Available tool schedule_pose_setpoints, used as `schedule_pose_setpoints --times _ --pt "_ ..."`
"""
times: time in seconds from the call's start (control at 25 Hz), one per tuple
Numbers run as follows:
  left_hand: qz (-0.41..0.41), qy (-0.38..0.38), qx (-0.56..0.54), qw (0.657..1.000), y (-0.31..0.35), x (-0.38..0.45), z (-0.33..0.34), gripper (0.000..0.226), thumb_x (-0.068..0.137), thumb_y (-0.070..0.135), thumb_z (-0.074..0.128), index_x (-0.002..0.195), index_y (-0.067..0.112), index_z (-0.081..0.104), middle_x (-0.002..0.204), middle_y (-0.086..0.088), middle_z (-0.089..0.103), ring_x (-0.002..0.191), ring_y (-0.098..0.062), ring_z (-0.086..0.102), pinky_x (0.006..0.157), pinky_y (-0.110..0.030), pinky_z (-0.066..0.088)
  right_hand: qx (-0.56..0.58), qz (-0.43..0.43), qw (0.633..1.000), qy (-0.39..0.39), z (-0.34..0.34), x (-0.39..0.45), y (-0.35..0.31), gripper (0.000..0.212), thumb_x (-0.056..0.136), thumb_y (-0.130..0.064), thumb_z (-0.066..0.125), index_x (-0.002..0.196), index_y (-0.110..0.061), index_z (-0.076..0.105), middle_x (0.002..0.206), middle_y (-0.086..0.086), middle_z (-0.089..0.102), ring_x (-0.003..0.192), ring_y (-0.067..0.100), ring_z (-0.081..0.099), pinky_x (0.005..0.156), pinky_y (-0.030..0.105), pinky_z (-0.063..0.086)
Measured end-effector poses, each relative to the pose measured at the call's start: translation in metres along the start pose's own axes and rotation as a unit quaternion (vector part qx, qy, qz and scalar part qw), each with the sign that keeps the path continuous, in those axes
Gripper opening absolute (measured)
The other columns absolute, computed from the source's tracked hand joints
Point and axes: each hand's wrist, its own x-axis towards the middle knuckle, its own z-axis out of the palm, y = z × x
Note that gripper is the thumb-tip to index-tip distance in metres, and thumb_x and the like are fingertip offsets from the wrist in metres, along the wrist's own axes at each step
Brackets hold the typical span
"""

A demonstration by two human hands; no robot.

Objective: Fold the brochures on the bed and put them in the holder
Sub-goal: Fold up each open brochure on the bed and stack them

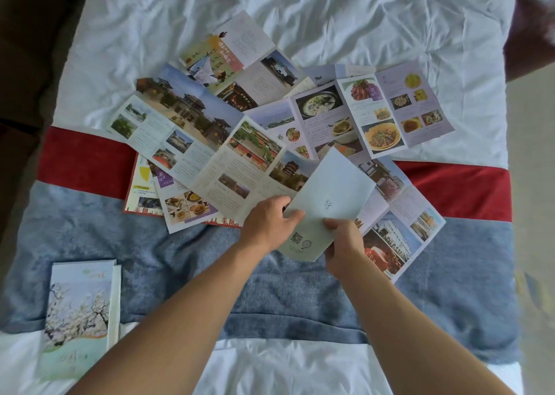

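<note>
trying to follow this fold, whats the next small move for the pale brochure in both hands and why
Probably press its crease flat, then carry it toward the holder at the near left. The left hand and right hand both pinch the pale brochure, which already looks folded shut and lifted over the open brochures.

Soft, even daylight fills the scene, bright but not harsh. The white sheet at the far end of the bed is the brightest area, its wrinkles picked out by faint grey shading. Shadows are weak and diffuse; only a thin soft shadow shows beneath the forearms on the blue blanket. The spread brochures show no strong glare, though their print is too soft to read. The wide-angle lens bows the bed's edges outward. The corners fall dark and smeared, especially the upper left, and the folded brochure at lower left looks blurred and washed out
</note>
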Motion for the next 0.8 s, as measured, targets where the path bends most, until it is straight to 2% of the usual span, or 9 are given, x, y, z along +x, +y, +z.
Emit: schedule_pose_setpoints --times 0.04,0.08,0.16,0.24,0.32,0.4,0.56,0.68,0.8 --pt "0.009 0.007 0.001 1.0 0.001 -0.002 0.001 0.025 0.089 0.048 0.058 0.085 0.024 0.06 0.088 0.01 0.064 0.079 -0.016 0.06 0.059 -0.026 0.046 0.008 -0.002 1.0 -0.009 -0.001 -0.001 0.0 0.021 0.085 0.001 0.061 0.1 -0.014 0.063 0.092 0.007 0.071 0.083 0.025 0.067 0.081 0.039 0.057" --pt "0.019 0.013 -0.002 1.0 0.002 -0.003 0.002 0.026 0.089 0.049 0.058 0.088 0.023 0.06 0.09 0.01 0.063 0.083 -0.017 0.06 0.062 -0.027 0.048 0.021 0.0 1.0 -0.023 -0.002 -0.002 -0.001 0.023 0.085 -0.001 0.06 0.104 -0.013 0.064 0.091 0.008 0.072 0.082 0.026 0.068 0.084 0.042 0.057" --pt "0.041 0.04 0.011 0.998 0.001 -0.004 0.004 0.046 0.087 0.056 0.057 0.116 0.021 0.06 0.123 0.003 0.061 0.115 -0.02 0.055 0.096 -0.035 0.048 0.04 0.014 0.997 -0.068 -0.006 -0.005 -0.003 0.024 0.085 -0.008 0.059 0.107 -0.016 0.063 0.082 0.008 0.074 0.074 0.029 0.071 0.079 0.047 0.059" --pt "0.033 0.059 0.038 0.997 -0.001 -0.007 0.004 0.073 0.085 0.064 0.053 0.143 0.019 0.045 0.153 -0.003 0.04 0.143 -0.022 0.031 0.117 -0.041 0.025 0.048 0.032 0.993 -0.101 -0.007 -0.008 -0.005 0.024 0.084 -0.013 0.058 0.106 -0.018 0.063 0.079 0.01 0.075 0.072 0.033 0.072 0.079 0.054 0.057" --pt "0.017 0.051 0.048 0.997 -0.002 -0.009 0.001 0.085 0.085 0.068 0.049 0.153 0.021 0.029 0.163 -0.003 0.024 0.15 -0.02 0.016 0.121 -0.044 0.015 0.07 0.043 0.989 -0.126 -0.007 -0.008 -0.007 0.028 0.084 -0.011 0.056 0.11 -0.017 0.064 0.091 0.014 0.077 0.083 0.038 0.073 0.082 0.061 0.055" --pt "0.017 0.048 0.045 0.998 -0.004 -0.009 -0.001 0.09 0.084 0.07 0.048 0.156 0.022 0.023 0.164 -0.004 0.021 0.151 -0.02 0.014 0.121 -0.044 0.015 0.079 0.055 0.985 -0.141 -0.004 -0.01 -0.007 0.031 0.086 -0.008 0.054 0.114 -0.017 0.063 0.099 0.017 0.076 0.09 0.039 0.073 0.087 0.064 0.052" --pt "-0.002 0.055 -0.013 0.998 0.001 -0.008 -0.005 0.09 0.084 0.064 0.059 0.155 0.021 0.023 0.161 -0.002 0.025 0.147 -0.02 0.024 0.118 -0.041 0.024 0.065 0.061 0.984 -0.156 -0.001 -0.014 -0.005 0.032 0.086 -0.01 0.053 0.116 -0.014 0.065 0.101 0.019 0.076 0.087 0.039 0.073 0.088 0.064 0.052" --pt "-0.005 0.056 -0.012 0.998 0.004 -0.007 -0.006 0.09 0.084 0.062 0.06 0.155 0.021 0.024 0.161 -0.002 0.026 0.147 -0.021 0.024 0.119 -0.042 0.025 0.045 0.062 0.987 -0.14 -0.004 -0.015 -0.007 0.031 0.084 -0.014 0.055 0.113 -0.016 0.065 0.094 0.017 0.076 0.077 0.039 0.074 0.077 0.066 0.054" --pt "0.002 0.071 0.009 0.997 0.003 -0.009 -0.003 0.084 0.087 0.056 0.061 0.154 0.019 0.027 0.159 -0.005 0.029 0.146 -0.022 0.025 0.118 -0.042 0.024 0.047 0.056 0.985 -0.159 -0.006 -0.018 -0.011 0.029 0.09 -0.014 0.054 0.118 -0.016 0.062 0.105 0.017 0.076 0.09 0.037 0.074 0.076 0.056 0.058"
